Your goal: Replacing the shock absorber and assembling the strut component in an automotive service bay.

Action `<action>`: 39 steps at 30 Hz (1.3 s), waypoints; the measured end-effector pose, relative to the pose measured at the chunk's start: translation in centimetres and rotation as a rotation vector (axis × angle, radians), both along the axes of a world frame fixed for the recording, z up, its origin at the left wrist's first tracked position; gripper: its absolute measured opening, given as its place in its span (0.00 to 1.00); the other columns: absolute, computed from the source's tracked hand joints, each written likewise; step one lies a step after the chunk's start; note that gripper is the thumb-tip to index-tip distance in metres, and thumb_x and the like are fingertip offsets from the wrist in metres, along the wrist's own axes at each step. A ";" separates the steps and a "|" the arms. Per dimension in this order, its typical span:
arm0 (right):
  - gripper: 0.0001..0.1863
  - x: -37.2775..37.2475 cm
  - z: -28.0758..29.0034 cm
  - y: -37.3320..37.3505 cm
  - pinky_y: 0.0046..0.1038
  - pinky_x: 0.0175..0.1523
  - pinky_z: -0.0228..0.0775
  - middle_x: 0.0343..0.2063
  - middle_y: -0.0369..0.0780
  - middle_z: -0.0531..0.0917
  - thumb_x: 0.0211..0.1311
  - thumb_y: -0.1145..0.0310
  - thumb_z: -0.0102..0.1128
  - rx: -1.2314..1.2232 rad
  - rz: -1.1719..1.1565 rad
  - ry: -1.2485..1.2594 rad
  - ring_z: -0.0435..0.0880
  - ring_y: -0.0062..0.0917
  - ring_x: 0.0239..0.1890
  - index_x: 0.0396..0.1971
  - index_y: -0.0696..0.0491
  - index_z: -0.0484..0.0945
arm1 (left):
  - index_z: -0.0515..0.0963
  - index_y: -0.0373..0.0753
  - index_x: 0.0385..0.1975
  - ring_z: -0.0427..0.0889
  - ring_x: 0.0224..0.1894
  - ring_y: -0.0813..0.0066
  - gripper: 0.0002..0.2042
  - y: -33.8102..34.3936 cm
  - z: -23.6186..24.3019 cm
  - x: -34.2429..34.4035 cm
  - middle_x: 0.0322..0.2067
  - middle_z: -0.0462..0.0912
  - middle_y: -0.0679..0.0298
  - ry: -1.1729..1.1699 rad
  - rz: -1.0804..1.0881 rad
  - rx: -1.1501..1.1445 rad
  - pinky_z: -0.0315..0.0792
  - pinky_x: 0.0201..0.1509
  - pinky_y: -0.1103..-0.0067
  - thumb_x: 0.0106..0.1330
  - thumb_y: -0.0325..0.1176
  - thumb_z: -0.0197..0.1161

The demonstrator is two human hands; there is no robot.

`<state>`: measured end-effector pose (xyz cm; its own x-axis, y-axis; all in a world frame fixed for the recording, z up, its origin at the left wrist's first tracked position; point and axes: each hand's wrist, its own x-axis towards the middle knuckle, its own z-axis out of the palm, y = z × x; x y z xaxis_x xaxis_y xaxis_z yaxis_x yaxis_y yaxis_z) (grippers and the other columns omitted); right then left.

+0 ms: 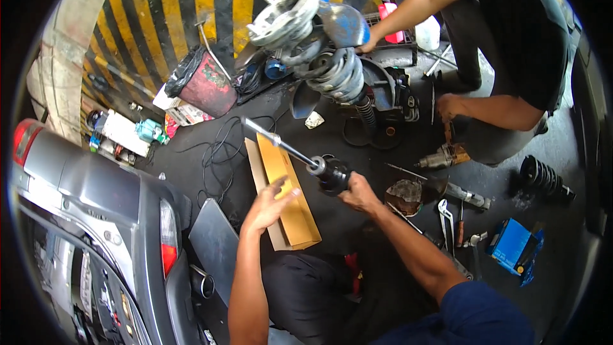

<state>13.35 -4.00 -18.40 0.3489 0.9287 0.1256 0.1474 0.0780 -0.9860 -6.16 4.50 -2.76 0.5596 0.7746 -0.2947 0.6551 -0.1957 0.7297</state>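
Observation:
My right hand [359, 194] grips the black body of a shock absorber [333, 174]. Its bare silver rod points up and to the left, tilted above the floor. Below the rod, my left hand [273, 204] has its fingers apart and holds nothing. A long, yellow-brown cardboard box [299, 217] lies under that hand; whether the fingertips touch it I cannot tell. Beyond the shock absorber, a coil spring [337, 78] sits in a spring compressor stand with a dusty, pale upper clamp [285, 18]. A co-worker at the right reaches one hand to this stand.
The co-worker's other hand is by a power wrench [444, 155]. Pliers [446, 220], a hammer [474, 241] and a blue box [509, 244] lie to the right, near a spring strut [539, 179]. A grey car [121, 198] borders the left; a red bucket [207, 83] stands behind loose cable [217, 153].

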 end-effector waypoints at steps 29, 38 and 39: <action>0.30 11.9 -9.7 -8.5 0.39 0.50 0.72 0.37 0.55 0.82 0.40 0.65 0.65 -0.503 -0.393 -0.176 0.81 0.48 0.44 0.48 0.59 0.74 | 0.64 0.29 0.60 0.67 0.61 0.68 0.30 7.4 2.8 21.7 0.60 0.68 0.57 -0.878 -0.030 0.248 0.58 0.66 0.73 0.63 0.40 0.65; 0.27 12.4 -8.0 -4.0 0.36 0.47 0.70 0.35 0.51 0.82 0.40 0.69 0.67 -0.417 -0.343 0.068 0.82 0.42 0.41 0.45 0.60 0.74 | 0.74 0.27 0.49 0.77 0.49 0.71 0.21 7.8 2.3 21.4 0.48 0.80 0.55 -0.913 0.014 0.375 0.66 0.55 0.76 0.64 0.38 0.63; 0.27 12.3 -7.8 -3.6 0.36 0.47 0.70 0.35 0.51 0.82 0.40 0.69 0.67 -0.415 -0.335 0.058 0.82 0.42 0.41 0.45 0.60 0.74 | 0.75 0.27 0.49 0.77 0.48 0.71 0.21 7.9 2.2 21.3 0.47 0.80 0.55 -0.897 0.007 0.390 0.67 0.55 0.76 0.64 0.38 0.63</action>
<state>25.70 -7.64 -26.20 0.6301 0.7330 -0.2564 0.0418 -0.3618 -0.9313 15.12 12.37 -0.52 0.4462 0.7315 0.5156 -0.1095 -0.5272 0.8426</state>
